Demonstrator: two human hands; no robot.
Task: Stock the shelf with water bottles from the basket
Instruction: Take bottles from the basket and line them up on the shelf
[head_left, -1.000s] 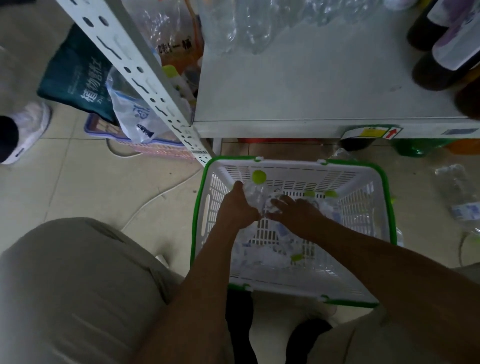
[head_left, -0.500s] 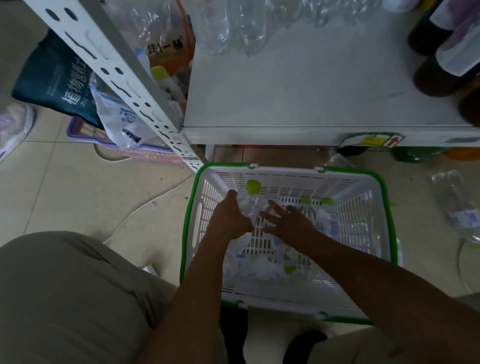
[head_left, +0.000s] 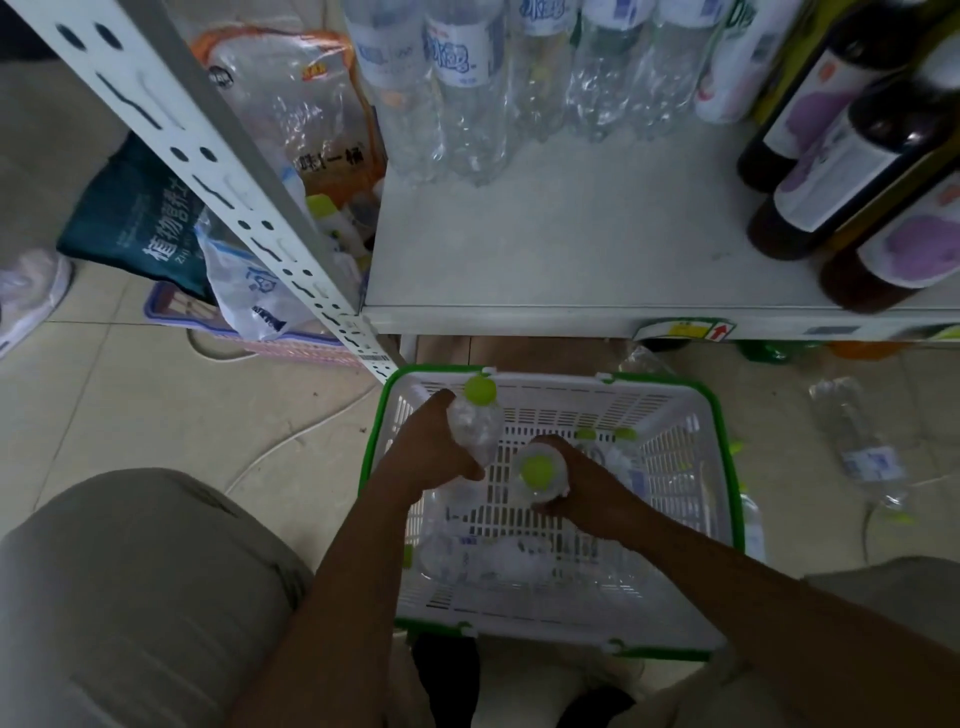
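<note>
A white basket with a green rim (head_left: 722, 467) stands on the floor below the shelf. My left hand (head_left: 431, 452) grips a clear water bottle with a green cap (head_left: 475, 421), raised upright near the basket's far left corner. My right hand (head_left: 582, 486) holds a second green-capped bottle (head_left: 537, 470) upright over the basket's middle. More bottles (head_left: 483, 558) lie on the basket floor, and two stand at its far side (head_left: 621, 447). On the grey shelf (head_left: 571, 234), several clear water bottles (head_left: 457, 93) stand along the back.
Dark bottles with purple labels (head_left: 852, 171) stand on the shelf's right. A perforated white upright (head_left: 218, 171) slants down to the basket's left corner. Bags (head_left: 150, 228) and a pink tray (head_left: 291, 348) sit on the floor to the left. A loose bottle (head_left: 857, 447) lies on the floor at right.
My right hand has closed on a second bottle and lifted it upright. My left hand has raised its bottle slightly. The view has tilted up, showing more of the shelf.
</note>
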